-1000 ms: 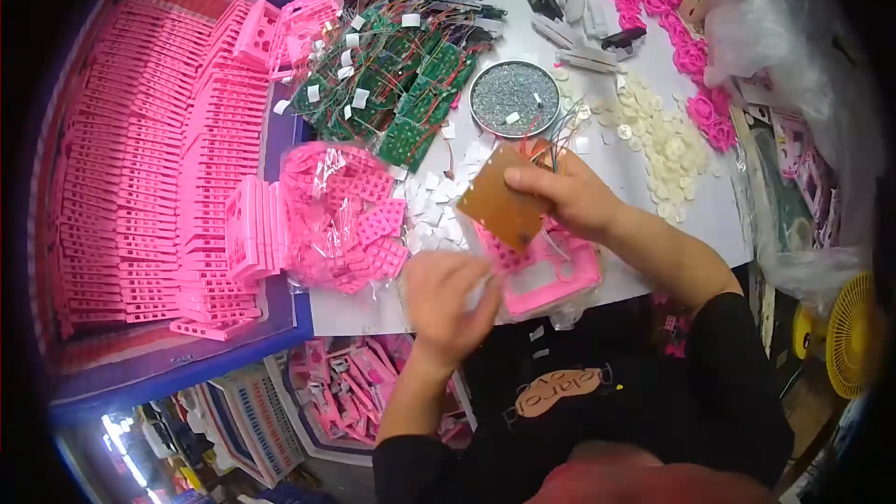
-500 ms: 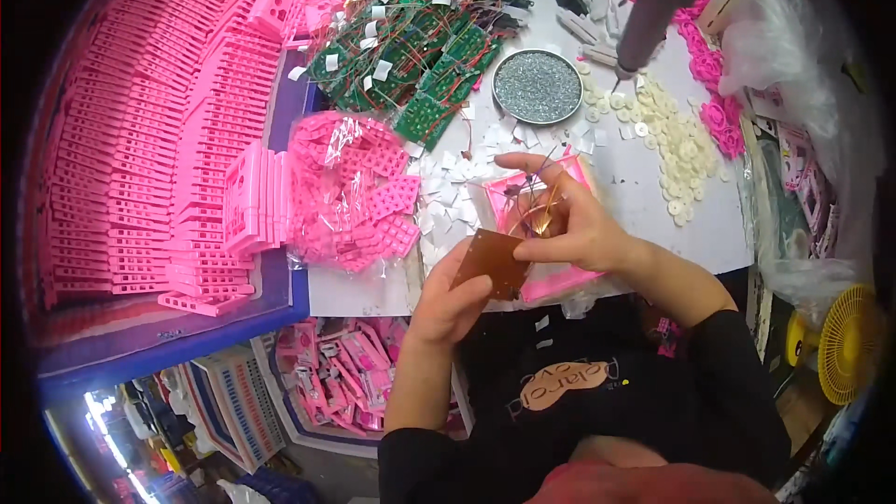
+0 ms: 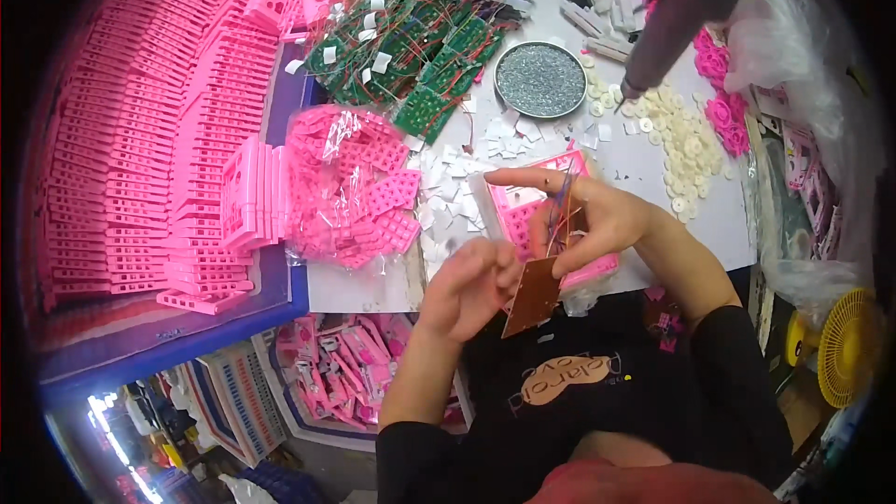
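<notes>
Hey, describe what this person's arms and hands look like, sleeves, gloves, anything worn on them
Both hands are bare: no gloves, and no rings or watch that I can make out on the left hand or right hand. The forearms are uncovered; dark black sleeves begin around the elbows, pushed up, matching the black top.

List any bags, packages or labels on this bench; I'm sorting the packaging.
Clear plastic bag: left of the hands, crumpled, full of pink parts.
White labels: small squares on the green circuit boards, far side.
Clear bag: far right edge, bunched.
</notes>
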The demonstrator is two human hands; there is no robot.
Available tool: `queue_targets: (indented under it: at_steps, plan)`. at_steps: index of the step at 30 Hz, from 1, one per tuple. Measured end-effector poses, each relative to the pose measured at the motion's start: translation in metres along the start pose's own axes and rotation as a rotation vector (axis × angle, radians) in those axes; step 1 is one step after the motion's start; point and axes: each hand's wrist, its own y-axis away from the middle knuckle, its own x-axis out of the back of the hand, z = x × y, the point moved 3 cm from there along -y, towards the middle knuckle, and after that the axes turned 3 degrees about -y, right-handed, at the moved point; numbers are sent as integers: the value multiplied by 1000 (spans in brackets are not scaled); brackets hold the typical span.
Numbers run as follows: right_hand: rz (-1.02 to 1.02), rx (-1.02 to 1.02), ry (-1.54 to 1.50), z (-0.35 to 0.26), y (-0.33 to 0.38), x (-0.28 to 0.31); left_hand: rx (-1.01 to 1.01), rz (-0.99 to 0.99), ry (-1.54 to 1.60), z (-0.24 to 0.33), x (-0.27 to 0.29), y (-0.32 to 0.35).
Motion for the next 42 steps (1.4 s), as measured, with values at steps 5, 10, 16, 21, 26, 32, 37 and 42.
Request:
queue_targets:
  at_steps: [5, 10, 16, 21, 26, 32, 37, 42]
  plan:
    - [109, -62, 273, -11, 10, 11, 34, 802, -1219, 43, -24, 44]
    - [10, 4, 158, -4, -19, -7, -315, 380, -1331, 33, -40, 35]
    - [241, 62, -424, 21, -9, 15, -241, 242, -449, 9, -22, 18]
    - [339, -66, -479, 42, -10, 18, -206, 235, -365, 2, -10, 15]
    - [284, -22, -227, 36, -8, 20, -331, 361, -259, 1, -9, 15]
    - [417, 63, 420, 37, 12, -21, -371, 243, -171, -4, -8, 10]
    - [333, 197, 220, 30, 25, -8, -348, 187, -270, -5, -18, 5]
    - [356, 250, 46, 36, 13, -23, -355, 201, -369, -8, -28, -1]
